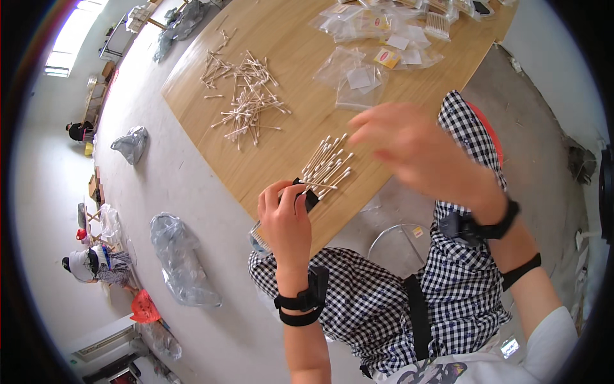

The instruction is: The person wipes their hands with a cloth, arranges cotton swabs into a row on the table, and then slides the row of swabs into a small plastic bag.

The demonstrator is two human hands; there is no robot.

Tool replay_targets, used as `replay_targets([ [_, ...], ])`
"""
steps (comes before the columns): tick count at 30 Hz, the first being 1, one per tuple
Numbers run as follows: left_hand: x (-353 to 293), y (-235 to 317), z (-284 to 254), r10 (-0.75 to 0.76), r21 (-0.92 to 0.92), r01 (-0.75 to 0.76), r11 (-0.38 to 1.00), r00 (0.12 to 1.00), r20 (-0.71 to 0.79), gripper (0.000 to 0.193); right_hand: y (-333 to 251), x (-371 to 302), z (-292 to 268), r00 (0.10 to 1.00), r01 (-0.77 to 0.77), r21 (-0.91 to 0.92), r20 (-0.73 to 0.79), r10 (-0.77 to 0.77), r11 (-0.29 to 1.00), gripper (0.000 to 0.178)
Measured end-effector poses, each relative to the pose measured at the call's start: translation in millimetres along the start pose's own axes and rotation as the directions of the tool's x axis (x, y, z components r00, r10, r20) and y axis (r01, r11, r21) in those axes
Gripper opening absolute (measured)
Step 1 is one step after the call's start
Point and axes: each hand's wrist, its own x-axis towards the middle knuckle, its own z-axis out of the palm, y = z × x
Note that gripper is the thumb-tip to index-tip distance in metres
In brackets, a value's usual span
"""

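My left hand [284,214] is at the near edge of the wooden table, its fingers curled over a small black object [311,200] whose kind I cannot make out. Right beside those fingers, a loose row of white cotton swabs [329,165] lies on the wood, with one swab crossing the others. Smeared by motion, my right hand [406,144] hovers to the right of the row; its fingers are too blurred to read. Further back on the left is a scattered heap of cotton swabs [249,105].
Clear plastic bags [361,96] with white and yellow cards lie at the back right of the wooden table [288,38]. A packed bundle of swabs [438,25] is among them. Grey plastic bags [182,256] rest on the floor. People [105,265] are at the far left.
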Motion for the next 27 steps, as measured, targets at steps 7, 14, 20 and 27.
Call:
replay_targets([
  [7,18.6,8.7,18.5,0.100,0.017,-0.101,0.995,0.994,0.052,0.011,16.2,-5.9,75.6,0.996,-0.011,0.119,0.091,0.000,0.993,0.010],
  [14,16.3,1.7,18.8,0.072,0.051,-0.078,0.996,0.991,0.112,0.011,21.9,-7.6,87.0,0.995,-0.025,0.141,0.099,0.011,0.990,0.008],
  [20,19.4,-1.9,20.4,0.098,0.043,-0.105,0.993,0.984,0.149,0.010,23.8,-9.2,91.3,0.993,-0.009,0.104,0.122,-0.004,0.994,0.009],
  [27,18.9,3.3,12.9,0.075,0.050,-0.082,0.995,0.988,0.132,0.009,28.3,-6.3,88.9,0.994,-0.045,0.129,0.102,0.032,0.991,0.007],
])
